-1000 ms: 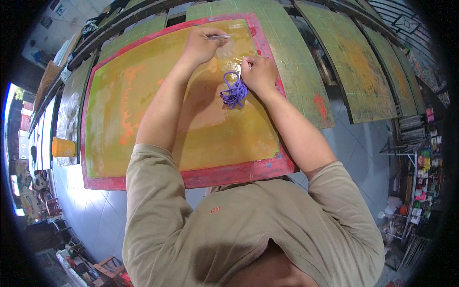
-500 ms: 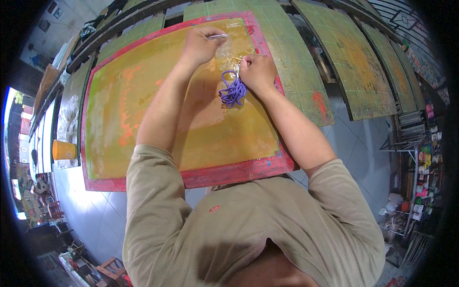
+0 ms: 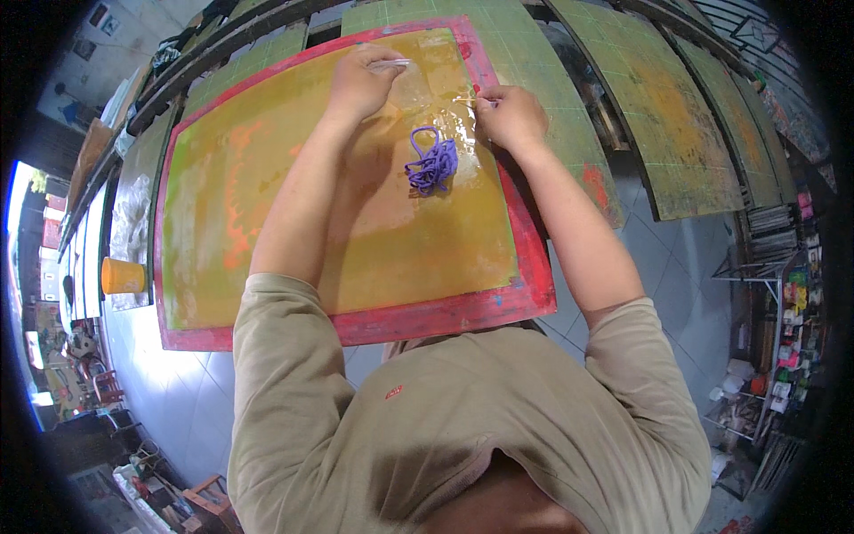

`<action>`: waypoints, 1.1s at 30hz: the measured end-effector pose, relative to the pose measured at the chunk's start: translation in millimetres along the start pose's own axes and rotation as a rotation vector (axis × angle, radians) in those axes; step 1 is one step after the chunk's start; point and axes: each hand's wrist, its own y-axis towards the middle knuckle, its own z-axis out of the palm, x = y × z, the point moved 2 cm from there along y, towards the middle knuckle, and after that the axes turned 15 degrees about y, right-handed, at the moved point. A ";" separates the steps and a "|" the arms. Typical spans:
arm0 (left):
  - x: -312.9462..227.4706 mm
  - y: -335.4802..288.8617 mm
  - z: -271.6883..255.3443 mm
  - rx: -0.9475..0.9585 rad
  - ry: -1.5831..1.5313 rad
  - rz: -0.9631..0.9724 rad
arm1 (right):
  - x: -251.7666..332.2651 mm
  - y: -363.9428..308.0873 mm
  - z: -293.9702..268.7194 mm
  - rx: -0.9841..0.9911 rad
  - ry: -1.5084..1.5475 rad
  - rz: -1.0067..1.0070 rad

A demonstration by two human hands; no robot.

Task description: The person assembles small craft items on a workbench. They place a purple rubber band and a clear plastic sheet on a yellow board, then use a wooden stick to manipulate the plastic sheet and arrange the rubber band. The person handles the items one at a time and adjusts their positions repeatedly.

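Observation:
A large screen-printing frame (image 3: 431, 326) with red edges lies before me, its mesh coated ochre yellow with orange patches. My left hand (image 3: 360, 84), over the far part of the mesh, is closed on a thin, clear, shiny strip (image 3: 390, 64) that looks like plastic. By the frame's right edge, my right hand (image 3: 516, 117) pinches a thin pale stick (image 3: 466, 100), its tip pointing left toward the mesh. Wet, glossy patches show on the mesh between my hands. A bundle of purple cord (image 3: 433, 165) rests on the mesh nearer to me.
Green boards (image 3: 663, 116) with grid lines extend behind and to the right of the frame. A yellow bucket (image 3: 123, 276) and crumpled clear plastic (image 3: 132, 214) are at the left. Shelves with many items (image 3: 783, 338) stand at the far right, beyond the tiled floor.
My right hand has moved right with the stick, from over the mesh to the frame's edge. My left hand has shifted slightly left. The purple cord stays on the mesh.

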 end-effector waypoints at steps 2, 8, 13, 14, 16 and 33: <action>5.6 0.8 1.4 -0.023 0.134 0.016 | -4.0 1.7 -5.6 0.042 -0.062 -0.005; -10.1 0.9 1.0 -0.006 -0.044 -0.132 | 1.4 -13.9 -7.5 -0.131 -0.206 -0.328; -17.6 2.8 3.8 -0.012 -0.115 -0.099 | 15.4 -24.4 -6.8 0.135 0.170 -0.413; -21.2 0.6 2.8 -0.001 -0.172 -0.106 | 19.1 -25.4 -6.1 0.202 0.218 -0.359; -31.1 -3.5 1.7 0.102 -0.239 -0.118 | 19.3 -21.1 -3.5 0.236 0.231 -0.324; -92.6 -143.3 -56.3 0.112 0.033 0.013 | 24.5 7.2 37.3 0.512 0.170 -0.886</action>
